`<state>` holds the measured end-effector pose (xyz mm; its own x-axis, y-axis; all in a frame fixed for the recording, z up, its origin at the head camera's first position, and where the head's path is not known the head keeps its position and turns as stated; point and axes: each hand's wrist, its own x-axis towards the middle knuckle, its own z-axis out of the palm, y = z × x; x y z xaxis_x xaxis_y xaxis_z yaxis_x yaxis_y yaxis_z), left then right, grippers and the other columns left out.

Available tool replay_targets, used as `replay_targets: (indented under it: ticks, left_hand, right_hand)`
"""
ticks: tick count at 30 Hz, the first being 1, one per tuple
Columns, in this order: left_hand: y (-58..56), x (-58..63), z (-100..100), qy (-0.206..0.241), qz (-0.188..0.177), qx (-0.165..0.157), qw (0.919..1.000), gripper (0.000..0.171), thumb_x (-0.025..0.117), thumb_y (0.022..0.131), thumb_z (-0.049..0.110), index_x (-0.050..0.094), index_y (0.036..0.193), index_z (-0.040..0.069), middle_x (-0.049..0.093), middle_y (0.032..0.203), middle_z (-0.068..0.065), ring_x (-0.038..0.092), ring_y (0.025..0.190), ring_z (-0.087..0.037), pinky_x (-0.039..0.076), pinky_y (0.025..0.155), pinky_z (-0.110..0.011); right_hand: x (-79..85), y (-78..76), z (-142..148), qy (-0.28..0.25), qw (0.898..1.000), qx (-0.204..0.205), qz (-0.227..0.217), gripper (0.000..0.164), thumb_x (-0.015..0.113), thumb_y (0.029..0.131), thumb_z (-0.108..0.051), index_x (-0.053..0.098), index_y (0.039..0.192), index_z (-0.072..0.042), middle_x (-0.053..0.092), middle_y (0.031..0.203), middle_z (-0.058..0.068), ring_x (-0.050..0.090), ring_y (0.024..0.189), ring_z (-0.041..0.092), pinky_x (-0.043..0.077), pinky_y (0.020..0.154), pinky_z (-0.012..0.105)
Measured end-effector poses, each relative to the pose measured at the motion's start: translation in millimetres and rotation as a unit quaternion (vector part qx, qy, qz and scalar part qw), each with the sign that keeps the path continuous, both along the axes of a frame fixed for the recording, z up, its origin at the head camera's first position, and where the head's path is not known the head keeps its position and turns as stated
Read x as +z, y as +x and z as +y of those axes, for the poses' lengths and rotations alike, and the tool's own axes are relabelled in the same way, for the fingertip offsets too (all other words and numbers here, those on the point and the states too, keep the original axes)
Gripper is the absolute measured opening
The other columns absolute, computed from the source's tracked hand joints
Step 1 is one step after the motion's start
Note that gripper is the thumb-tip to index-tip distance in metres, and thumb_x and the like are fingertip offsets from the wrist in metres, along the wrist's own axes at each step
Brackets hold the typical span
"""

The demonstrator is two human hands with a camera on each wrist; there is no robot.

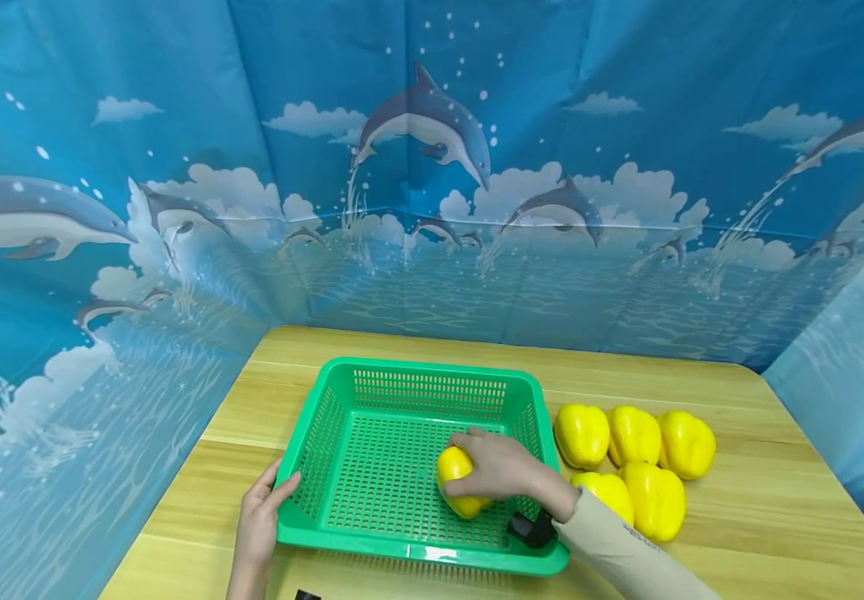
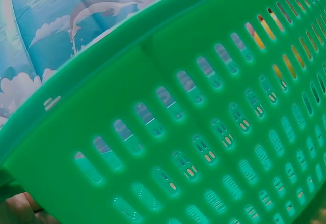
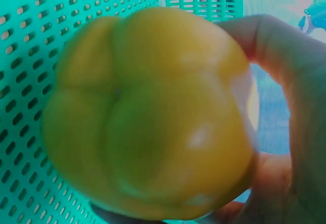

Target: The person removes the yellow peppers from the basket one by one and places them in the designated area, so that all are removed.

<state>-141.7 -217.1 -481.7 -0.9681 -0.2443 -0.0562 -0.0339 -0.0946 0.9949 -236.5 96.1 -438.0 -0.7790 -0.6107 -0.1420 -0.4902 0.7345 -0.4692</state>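
Observation:
A green plastic basket [image 1: 439, 554] with slotted walls stands on the wooden table. Over its right half, my right hand [image 1: 495, 467] grips a yellow bell pepper [image 1: 452, 465], thumb on the near side and fingers over the far side. The right wrist view shows the lobed end of this bell pepper [image 3: 163, 112] filling the middle, with the hand curled round it. At the basket's left rim, my left hand [image 1: 259, 508] holds on, thumb over the edge and fingers outside. In the left wrist view the basket wall [image 2: 168, 56] covers most of the hand.
To the right of the basket, several yellow bell peppers [image 1: 636, 437] lie close together on the table [image 1: 769, 500], partly behind the right forearm. A blue dolphin-print curtain [image 1: 432, 275] hangs behind and beside the table. A black wrist mount [image 1: 531, 529] overlaps the basket's near right corner.

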Motion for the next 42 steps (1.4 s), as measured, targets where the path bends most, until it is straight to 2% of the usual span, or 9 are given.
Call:
replay_targets:
  ticks: [12,18,24,33,42]
  left_hand:
    - [0.6,1.2,0.0,0.002,-0.004,-0.002,1.0,0.047,0.053,0.098,0.017,0.042,0.137,-0.006,0.06,0.12,-0.008,0.061,0.101,-0.024,0.054,0.082,-0.034]
    - [0.7,1.6,1.2,0.003,-0.006,0.002,1.0,0.046,0.052,0.098,0.017,0.042,0.137,-0.006,0.059,0.121,-0.006,0.061,0.101,-0.023,0.054,0.082,-0.034]
    - [0.9,3.7,2.5,0.0,-0.017,0.005,0.9998,0.048,0.053,0.098,0.019,0.041,0.138,-0.005,0.06,0.121,-0.006,0.062,0.1,-0.023,0.054,0.082,-0.034]
    - [1.3,4.5,2.8,-0.003,-0.025,0.007,0.9997,0.049,0.053,0.098,0.019,0.041,0.139,-0.005,0.057,0.125,-0.009,0.061,0.102,-0.021,0.053,0.083,-0.032]
    - [1.1,3.5,2.0,0.001,-0.022,0.005,0.9998,0.049,0.053,0.098,0.019,0.041,0.139,-0.006,0.06,0.121,-0.006,0.061,0.101,-0.021,0.053,0.082,-0.033]
  right_hand:
    - [8.5,1.6,1.7,-0.079,0.996,-0.027,0.015,0.048,0.068,0.08,-0.05,0.057,0.114,-0.019,0.049,0.091,-0.005,0.049,0.065,0.011,0.045,0.049,0.027]
    - [18.4,4.1,4.9,-0.11,0.991,-0.058,0.049,0.049,0.07,0.078,-0.051,0.055,0.115,-0.022,0.051,0.096,-0.007,0.05,0.068,0.01,0.046,0.052,0.026]
    - [29.3,6.3,10.8,-0.138,0.983,-0.088,0.08,0.054,0.072,0.076,-0.052,0.054,0.119,-0.025,0.053,0.104,-0.011,0.051,0.07,0.008,0.046,0.054,0.025]
    - [43.9,15.2,21.5,-0.179,0.971,-0.123,0.097,0.062,0.075,0.075,-0.05,0.052,0.126,-0.023,0.053,0.115,-0.007,0.052,0.075,0.009,0.048,0.057,0.026]
    - [49.5,23.9,34.0,-0.239,0.953,-0.161,0.09,0.07,0.075,0.074,-0.053,0.048,0.132,-0.023,0.051,0.124,0.002,0.056,0.079,0.014,0.051,0.058,0.028]
